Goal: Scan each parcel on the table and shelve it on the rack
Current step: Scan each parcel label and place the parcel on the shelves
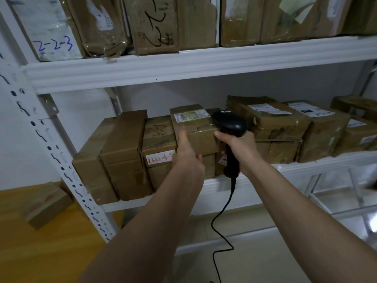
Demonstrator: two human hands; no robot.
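A taped brown parcel (195, 127) with a white label on top sits on other boxes on the middle shelf of the white rack (183, 66). My left hand (186, 152) holds its left front corner, thumb up along the side and fingers underneath. My right hand (238, 146) grips the handle of a black barcode scanner (229, 121), whose head lies against the parcel's right side. The scanner's cable (222, 213) hangs down toward the floor.
Several brown parcels fill the middle shelf on both sides, and more stand on the upper shelf, one marked 2-2-3 (53, 44). At the lower left a small box (43, 205) lies on a wooden table (40, 252). A lower shelf (326, 193) shows at the right.
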